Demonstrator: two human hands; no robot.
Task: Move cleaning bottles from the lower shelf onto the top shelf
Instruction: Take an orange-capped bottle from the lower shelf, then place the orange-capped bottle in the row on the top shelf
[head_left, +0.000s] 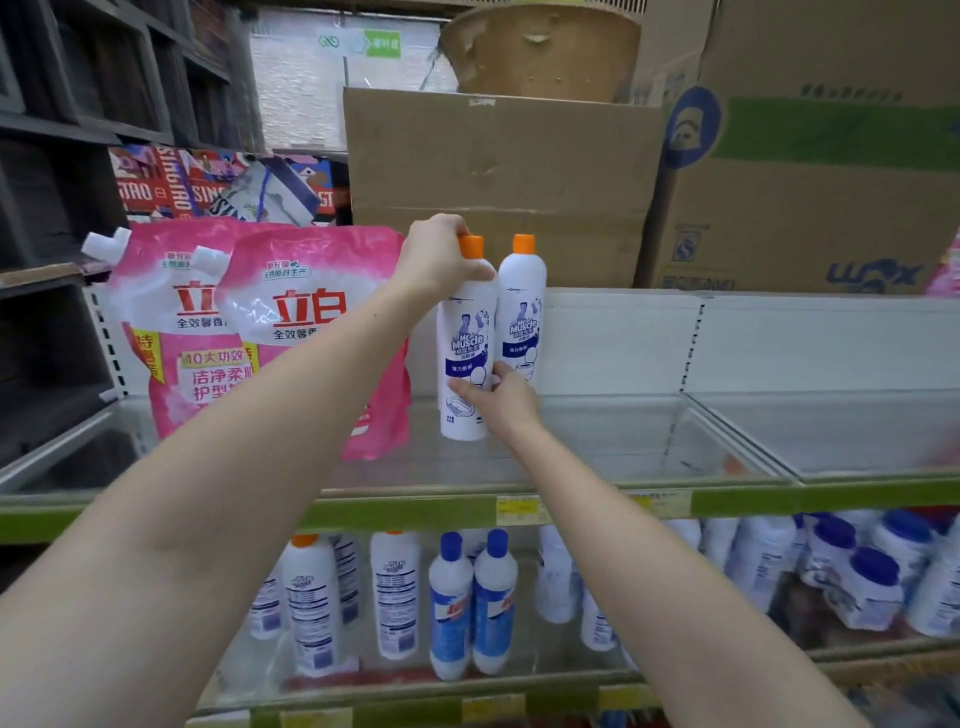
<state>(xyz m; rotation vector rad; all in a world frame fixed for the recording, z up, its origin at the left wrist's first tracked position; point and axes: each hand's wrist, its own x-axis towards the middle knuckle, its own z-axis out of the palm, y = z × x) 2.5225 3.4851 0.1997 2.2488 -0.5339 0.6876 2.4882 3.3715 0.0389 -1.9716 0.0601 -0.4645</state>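
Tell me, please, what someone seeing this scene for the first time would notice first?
Two white bottles with orange caps stand side by side on the top shelf. The left hand grips the nearer bottle near its cap, the right hand touches it low down, and the second bottle stands just right of it. Big pink pouches stand left of them, and more bottles crowd the lower shelf.

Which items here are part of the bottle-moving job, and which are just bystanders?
Job:
- left hand gripping orange-capped bottle
- right hand on its lower body
- second orange-capped bottle
- lower-shelf bottles
- top shelf

Bystanders:
- pink refill pouches
- cardboard boxes
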